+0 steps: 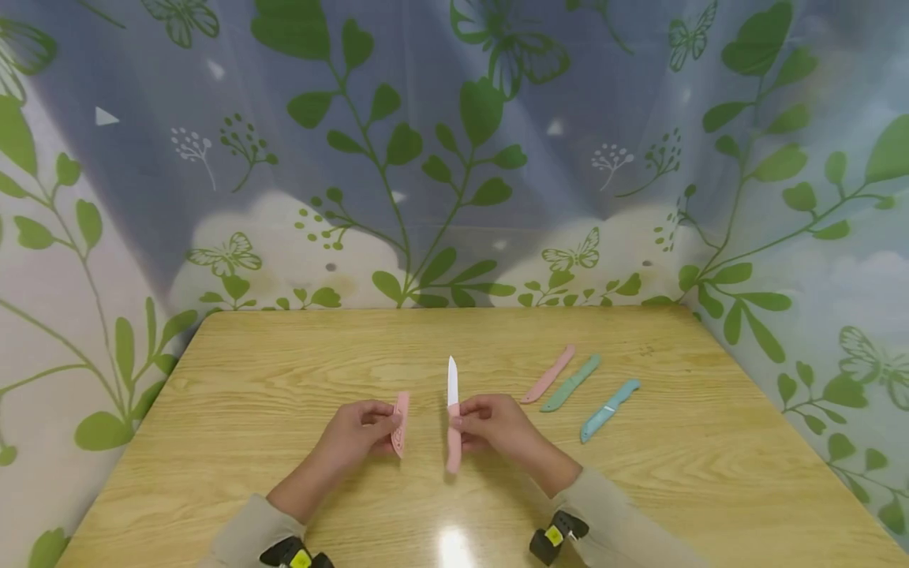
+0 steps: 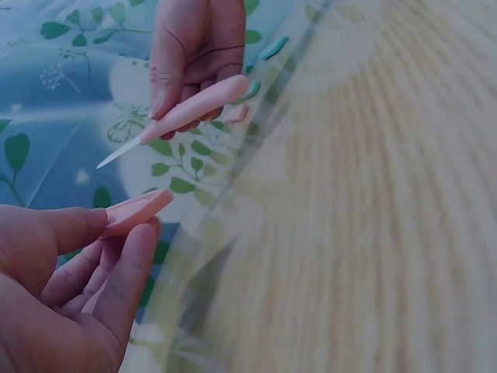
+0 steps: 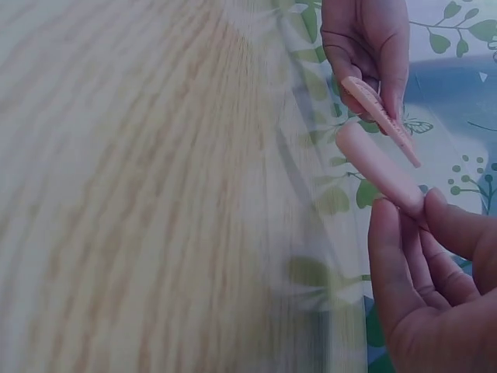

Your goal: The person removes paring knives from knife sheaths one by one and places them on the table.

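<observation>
Near the middle of the table, my right hand [image 1: 495,426] pinches the pink handle of a small knife [image 1: 453,438]. Its white blade points away from me and is bare. My left hand [image 1: 362,430] holds a pink knife sheath [image 1: 401,422] between thumb and fingers, a short way left of the knife and apart from it. In the left wrist view the sheath [image 2: 140,211] sits at the fingertips, with the knife [image 2: 194,109] beyond it. The right wrist view shows the knife handle [image 3: 380,167] in the near hand; that hand's fingers hide the blade.
Right of my right hand lie three sheathed knives in a slanted row: a pink one [image 1: 548,375], a green one [image 1: 571,383] and a blue one [image 1: 610,410]. The wooden table [image 1: 284,347] ends at a curtain [image 1: 440,268] printed with leaves and butterflies.
</observation>
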The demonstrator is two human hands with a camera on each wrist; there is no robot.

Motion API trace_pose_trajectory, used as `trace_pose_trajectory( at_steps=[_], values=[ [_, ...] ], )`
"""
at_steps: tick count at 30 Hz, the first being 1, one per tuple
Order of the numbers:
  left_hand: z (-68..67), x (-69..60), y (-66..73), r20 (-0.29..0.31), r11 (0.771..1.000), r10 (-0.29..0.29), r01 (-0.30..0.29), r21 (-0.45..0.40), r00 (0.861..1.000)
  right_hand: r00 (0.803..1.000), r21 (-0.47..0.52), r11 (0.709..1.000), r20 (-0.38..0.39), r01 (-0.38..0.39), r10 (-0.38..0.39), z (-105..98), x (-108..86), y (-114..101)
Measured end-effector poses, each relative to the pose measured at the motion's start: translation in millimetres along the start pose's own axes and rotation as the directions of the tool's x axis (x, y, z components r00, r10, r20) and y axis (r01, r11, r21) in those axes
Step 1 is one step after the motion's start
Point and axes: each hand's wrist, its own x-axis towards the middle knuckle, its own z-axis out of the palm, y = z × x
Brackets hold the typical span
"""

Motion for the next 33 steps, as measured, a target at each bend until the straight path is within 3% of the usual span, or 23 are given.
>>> trace_pose_trajectory(
  at_steps=[13, 21, 27, 33],
  values=[
    [-19.3, 16.3, -4.2, -0.082, 0.999, 0.013, -0.010, 0.034, 0.997, 0.993, -0.032, 0.999, -0.114, 0.022, -0.025, 20, 37.8, -9],
    [-49.8, 25.5, -2.1, -0.127, 0.991, 0.045, -0.028, 0.133, 0.991, 0.987, -0.018, 1.000, -0.158, 0.007, -0.009, 50, 63.4, -16],
    [-69.5, 28.9, -2.6, -0.166, 0.988, 0.003, 0.023, 0.152, 0.986, 0.984, 0.013, 1.000, -0.176, -0.016, 0.018, 70, 76.7, -18],
    [-74.9, 31.2, -7.2, -0.180, 0.978, -0.030, 0.066, 0.197, 0.983, 0.982, 0.004, 1.000, -0.189, -0.030, 0.030, 85, 87.2, -21]
  ],
)
